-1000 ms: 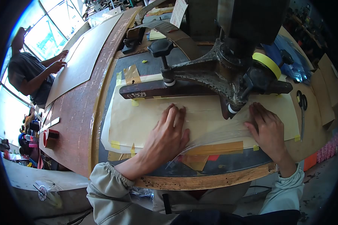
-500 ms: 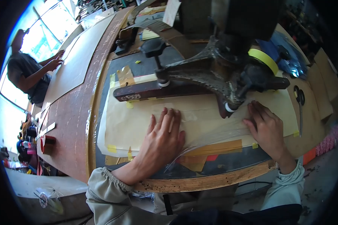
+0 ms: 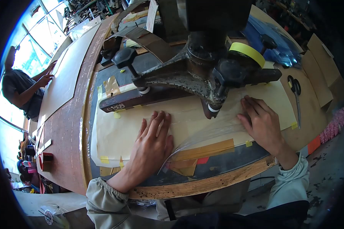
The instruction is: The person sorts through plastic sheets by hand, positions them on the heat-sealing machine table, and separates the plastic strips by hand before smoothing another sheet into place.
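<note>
A clear plastic film (image 3: 202, 135) lies over a cream paper sheet (image 3: 118, 141), its near edge curving up slightly. My left hand (image 3: 151, 141) rests flat on the film's left part with fingers stretched out. At the right, my right hand (image 3: 262, 124) lies on the film and paper, fingers extended and thumb apart. Between and beyond my hands stands a dark cast-metal press head (image 3: 195, 76). Its long dark bar (image 3: 153, 97) lies across the far part of the paper. Whatever is under my palms is hidden.
Yellow tape roll (image 3: 248, 53) sits behind the press arm. Black-handled scissors (image 3: 295, 89) lie at the right, near brown cardboard (image 3: 319, 76) and blue plastic (image 3: 273, 42). Brown tape strips (image 3: 202, 150) line the near side. Another person (image 3: 21, 87) works at the left table, near a red tape roll (image 3: 46, 162).
The camera view has shifted, so the press and table appear further left. Both hands stay in nearly the same places on the film.
</note>
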Tool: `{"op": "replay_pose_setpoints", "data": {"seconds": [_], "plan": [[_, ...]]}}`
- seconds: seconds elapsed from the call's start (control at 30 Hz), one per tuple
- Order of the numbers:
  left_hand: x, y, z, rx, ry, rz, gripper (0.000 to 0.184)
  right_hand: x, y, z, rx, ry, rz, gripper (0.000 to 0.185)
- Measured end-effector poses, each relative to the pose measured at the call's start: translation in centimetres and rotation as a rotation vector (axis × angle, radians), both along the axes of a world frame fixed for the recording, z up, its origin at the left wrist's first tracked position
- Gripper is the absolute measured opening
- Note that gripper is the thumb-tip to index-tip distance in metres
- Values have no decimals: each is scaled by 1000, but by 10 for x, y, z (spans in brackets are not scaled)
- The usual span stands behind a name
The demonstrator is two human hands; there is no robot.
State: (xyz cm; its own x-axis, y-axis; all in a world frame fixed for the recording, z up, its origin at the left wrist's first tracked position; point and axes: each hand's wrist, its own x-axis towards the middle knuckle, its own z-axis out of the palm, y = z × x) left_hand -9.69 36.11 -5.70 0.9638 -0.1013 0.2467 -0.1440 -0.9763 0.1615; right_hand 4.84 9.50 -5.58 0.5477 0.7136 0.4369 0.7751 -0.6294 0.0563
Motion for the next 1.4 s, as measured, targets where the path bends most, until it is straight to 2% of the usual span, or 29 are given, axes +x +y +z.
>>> {"op": "replay_pose_setpoints", "data": {"seconds": [0.5, 0.67, 0.77, 0.9, 1.0, 1.07, 1.17, 1.2, 1.4], "plan": [[-9, 9, -6, 8, -43, -10, 49, 1, 2, 0, -16, 36, 20, 33], [-11, 12, -5, 10, -37, -31, 49, 1, 0, -4, -140, 15, -9, 42], [-31, 7, 10, -110, 26, -30, 50, -11, -8, -7, -152, 101, -14, 51], [-84, -11, 27, -3, 11, 66, 55, -46, -17, 6, -194, 103, -28, 60], [-112, -19, -4, -118, -164, 331, 51, -72, -19, -4, -57, 247, -36, 62], [-119, -22, -16, -172, -345, 508, 44, -88, -18, -16, 47, 222, -66, 59], [-114, -24, -20, -229, -330, 635, 45, -91, -19, -23, 231, 257, -110, 53], [-112, -25, -18, -169, -347, 625, 41, -92, -19, -24, 293, 292, -125, 51], [-117, -24, -14, -129, -305, 540, 36, -93, -13, -21, 267, 256, -162, 40]]}}
